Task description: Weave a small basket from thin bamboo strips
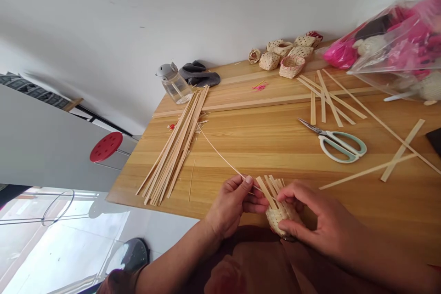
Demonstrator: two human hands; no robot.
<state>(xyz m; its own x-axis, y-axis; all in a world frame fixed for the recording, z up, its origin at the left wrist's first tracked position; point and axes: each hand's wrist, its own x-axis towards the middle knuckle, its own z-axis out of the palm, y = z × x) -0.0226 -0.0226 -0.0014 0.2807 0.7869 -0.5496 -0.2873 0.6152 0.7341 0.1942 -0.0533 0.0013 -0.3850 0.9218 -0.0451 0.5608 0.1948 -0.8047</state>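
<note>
Holding a small woven basket (279,218) at the near edge of the wooden table (262,147), the right hand (320,218) is curved around it, with the fingers half open and spread over its side. The left hand (230,206) is almost closed, and its thumb and first finger pinch a thin strip (220,154) close to the basket, while the long end of this strip goes away to the far left. Only the lower part of the basket is woven; above it the flat stakes (270,190) stand loose and lean a little. The basket seems light and hollow, so a firm grip on the woven part looks better than a grip on the stakes, which can shift. The thin strip looks soft and springy and perhaps slippery, so it is best held near the weave. To the left lies a bundle of bamboo strips (168,156), and to the right are scissors with pale green handles (336,158). On the far side are some finished small baskets (291,66), a glass jar (174,83), and a plastic bag (389,41) with pink things inside.
</note>
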